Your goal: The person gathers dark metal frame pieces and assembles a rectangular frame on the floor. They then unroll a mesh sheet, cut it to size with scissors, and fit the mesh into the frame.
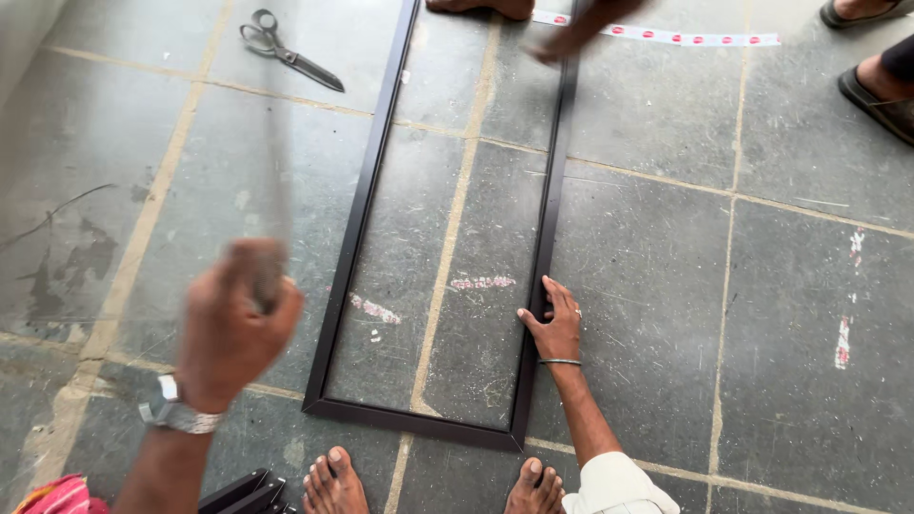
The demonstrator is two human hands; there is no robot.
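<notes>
Two hands work: left hand (pixel 233 328) clamped on a blurred tool (pixel 276 205), right hand (pixel 552 319) flat, fingers apart, on the dark frame (pixel 357 224) at 3 o'clock.

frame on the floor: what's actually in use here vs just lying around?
In use:
- dark metal frame
- right hand pressing the frame's right rail
- left hand gripping a blurred thin rod

Lying about:
- scissors
- white tape strip with red marks
- dark offcuts
</notes>
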